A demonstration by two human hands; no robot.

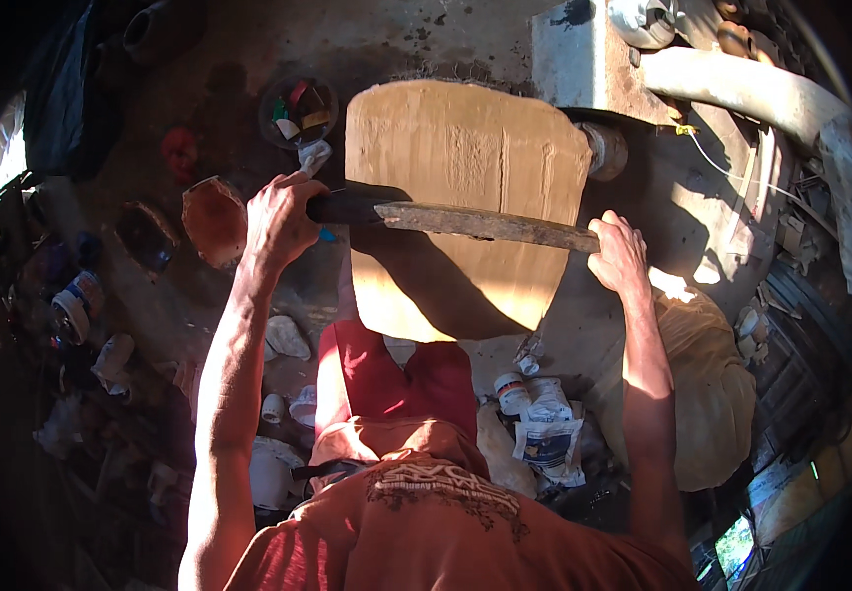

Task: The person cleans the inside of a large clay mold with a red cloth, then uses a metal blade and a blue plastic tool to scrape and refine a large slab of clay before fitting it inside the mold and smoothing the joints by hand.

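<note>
My left hand (285, 219) is closed around the dark left end of a long, slightly bowed wooden bar (490, 224). Its right end is gripped by my right hand (620, 253). The bar crosses above a broad tan slab (465, 143) that looks like smooth clay, with ridges and streaks along its upper part. A curved shadow falls over the slab's lower half. Whether the bar touches the slab, I cannot tell. Just beyond my left hand lies a crumpled whitish piece (314, 156), beside a round bowl (278, 116) of small things.
A reddish-brown bowl-like piece (215, 222) and a dark one (146, 238) lie to the left. Near my right forearm stands a bulky tan sack (707, 389). Jars (512, 394) and a printed packet (552, 448) are close to my legs. A thick pale roll (741, 87) lies far right.
</note>
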